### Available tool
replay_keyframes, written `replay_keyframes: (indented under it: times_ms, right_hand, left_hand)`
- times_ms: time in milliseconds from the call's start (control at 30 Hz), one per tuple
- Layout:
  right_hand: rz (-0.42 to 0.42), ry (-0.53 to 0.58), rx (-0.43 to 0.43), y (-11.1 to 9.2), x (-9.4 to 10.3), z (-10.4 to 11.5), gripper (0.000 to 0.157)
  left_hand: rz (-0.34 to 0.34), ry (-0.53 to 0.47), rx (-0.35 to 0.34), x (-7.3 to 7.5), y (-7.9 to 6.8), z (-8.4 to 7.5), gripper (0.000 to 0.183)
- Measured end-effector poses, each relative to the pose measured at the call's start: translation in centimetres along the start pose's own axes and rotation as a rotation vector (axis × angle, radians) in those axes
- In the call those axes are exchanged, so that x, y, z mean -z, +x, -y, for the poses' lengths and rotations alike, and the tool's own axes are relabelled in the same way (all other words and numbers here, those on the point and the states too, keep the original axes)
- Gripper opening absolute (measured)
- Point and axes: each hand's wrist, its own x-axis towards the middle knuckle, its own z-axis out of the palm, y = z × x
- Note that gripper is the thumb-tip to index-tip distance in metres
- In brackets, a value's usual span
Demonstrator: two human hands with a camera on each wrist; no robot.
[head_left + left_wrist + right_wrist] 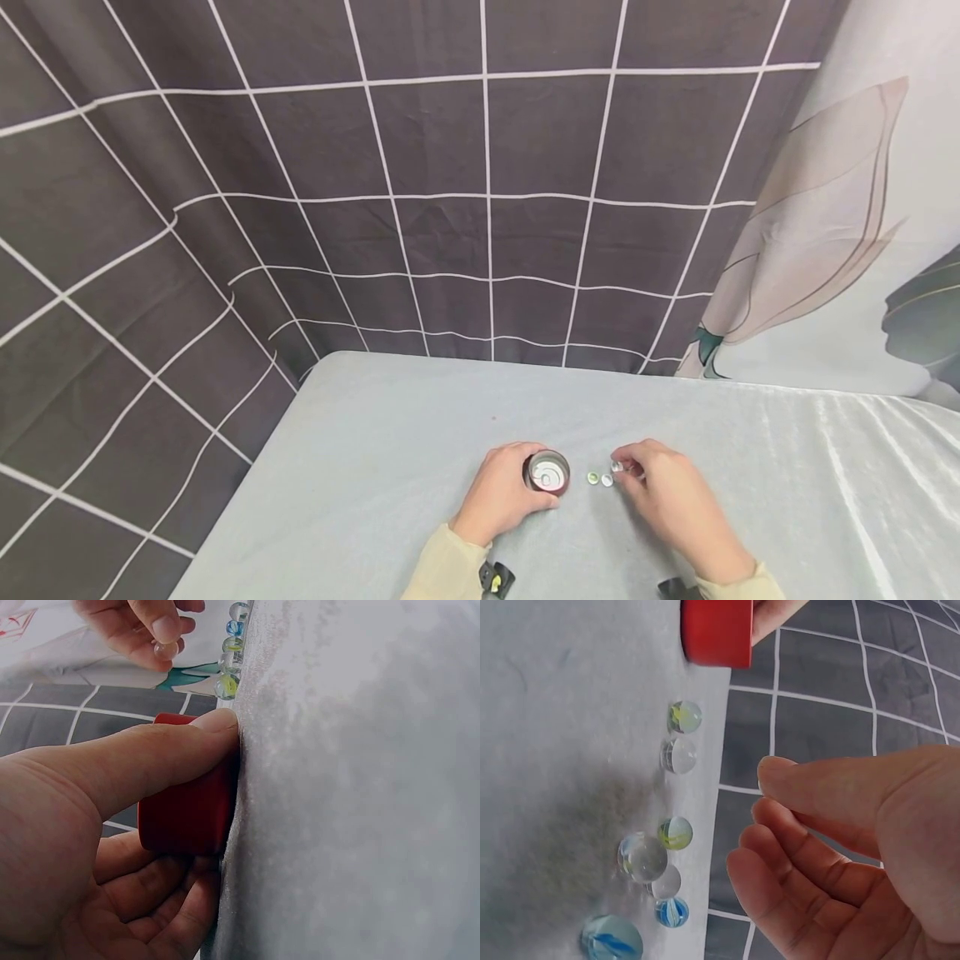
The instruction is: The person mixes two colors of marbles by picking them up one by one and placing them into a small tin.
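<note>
One Marble Up, Seven on the Cloth

A person works at a cloth-covered worktop (390, 467), low in the head view, with the job apparently under way but well short of done. At bottom centre, the left hand (501, 493) steadies a red tin (548, 473), thumb and fingers parted to its width and curved about its sides. The tin stands upright, its pale, ringed inside facing up; whether any marble lies within is too small to tell.

Right of it, the right hand (666, 493) has thumb and fingertip drawn almost together on a small clear marble (165, 650), seen at the top of the left wrist view. Its other fingers curl loosely and appear to hold nothing.

That one pick-up looks complete; the held marble is apart from the tin. Seven others lie loose, strung down the left half of the right wrist view: two yellow-green marbles (685, 717), two smaller clear marbles (679, 755), a larger clear marble (643, 857), a blue-streaked marble (672, 912) and, lowest, a bigger blue marble (613, 939). Judged by what lies there, most of the handling is left.
</note>
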Motion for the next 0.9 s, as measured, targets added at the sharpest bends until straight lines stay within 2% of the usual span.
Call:
replay_keyframes:
  times_ms: [600, 900]
  right_hand:
    - [0.027, 0.005, -0.004, 0.1, -0.7, 1.1, 0.018]
    - [-0.017, 0.020, 0.033, -0.2, -0.9, 1.7, 0.023]
  left_hand:
    - [-0.014, 0.010, -0.012, 0.3, -0.1, 0.0, 0.056]
    - [-0.004, 0.023, -0.012, 0.3, -0.3, -0.2, 0.056]
